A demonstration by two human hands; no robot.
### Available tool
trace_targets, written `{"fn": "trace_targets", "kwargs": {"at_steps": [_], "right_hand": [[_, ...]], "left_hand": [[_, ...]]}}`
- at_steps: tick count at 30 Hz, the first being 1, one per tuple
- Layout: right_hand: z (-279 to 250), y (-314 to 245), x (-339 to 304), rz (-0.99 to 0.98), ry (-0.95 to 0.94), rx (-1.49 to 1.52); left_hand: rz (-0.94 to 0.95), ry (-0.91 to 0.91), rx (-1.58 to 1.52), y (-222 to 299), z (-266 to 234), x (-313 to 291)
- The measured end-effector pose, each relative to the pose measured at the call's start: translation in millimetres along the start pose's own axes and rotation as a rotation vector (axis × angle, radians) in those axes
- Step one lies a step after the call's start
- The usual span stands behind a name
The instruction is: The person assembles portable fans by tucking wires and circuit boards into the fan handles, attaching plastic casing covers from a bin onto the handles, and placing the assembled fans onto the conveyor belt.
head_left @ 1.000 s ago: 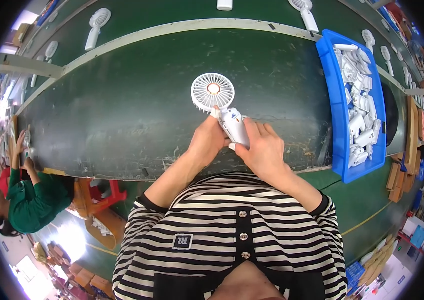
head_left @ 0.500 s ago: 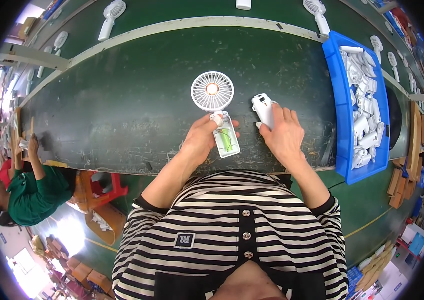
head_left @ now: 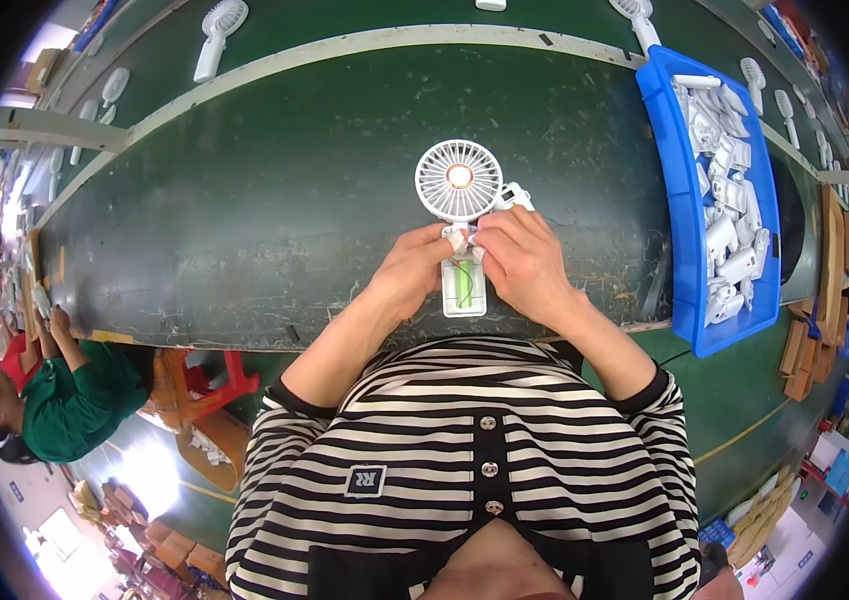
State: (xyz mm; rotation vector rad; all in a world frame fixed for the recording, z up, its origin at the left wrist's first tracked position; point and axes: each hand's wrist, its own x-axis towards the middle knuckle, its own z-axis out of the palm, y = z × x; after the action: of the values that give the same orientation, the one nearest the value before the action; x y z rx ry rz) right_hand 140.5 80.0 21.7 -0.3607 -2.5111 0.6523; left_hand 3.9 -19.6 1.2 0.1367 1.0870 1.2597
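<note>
A small white handheld fan (head_left: 459, 181) lies face up, its round grille away from me. Its handle (head_left: 479, 296) is opened, baring a green battery cell (head_left: 464, 283) and a thin dark wire. My left hand (head_left: 411, 268) grips the fan at the neck, with something white over the thumb tip. My right hand (head_left: 525, 262) is closed round a white plastic handle cover (head_left: 514, 194), whose far end shows beyond the fingers. Its fingertips meet the top of the fan's handle, close to the left thumb; what they pinch there is hidden.
A blue bin (head_left: 686, 240) full of white plastic parts stands at the right of the dark green worktable (head_left: 245, 220). Beyond a pale rail (head_left: 345, 50) lie more white fans (head_left: 213, 40). At the far left another person (head_left: 80, 400) in green works at the table.
My right hand has moved left to the fan's neck, bringing the handle cover along. The fan has shifted slightly right and turned straighter in my left hand.
</note>
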Motion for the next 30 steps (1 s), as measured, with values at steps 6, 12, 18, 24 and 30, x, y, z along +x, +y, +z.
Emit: {"fn": "trace_targets", "kwargs": {"at_steps": [6,12,18,24,30], "right_hand": [[-0.7,6.5,2.5,-0.024,-0.038,-0.034],[2.0,6.1,2.2,-0.030,-0.019,-0.064],[2.2,6.5,2.5,-0.069,-0.047,-0.146],[1.9,9.4,3.4,-0.132,-0.068,-0.198],[1.5,7.8,2.2,-0.156,-0.053,-0.245]], "left_hand": [[-0.037,-0.134,-0.259,5.8,-3.7,-2.0],[0.008,-0.151,-0.084,-3.4,-8.0,-0.1],[0.045,-0.199,-0.089,-4.7,-9.1,1.1],[0.051,-0.206,-0.080,-6.6,-11.3,3.5],[0.043,-0.015,-0.096,-7.9,-1.9,2.9]]}}
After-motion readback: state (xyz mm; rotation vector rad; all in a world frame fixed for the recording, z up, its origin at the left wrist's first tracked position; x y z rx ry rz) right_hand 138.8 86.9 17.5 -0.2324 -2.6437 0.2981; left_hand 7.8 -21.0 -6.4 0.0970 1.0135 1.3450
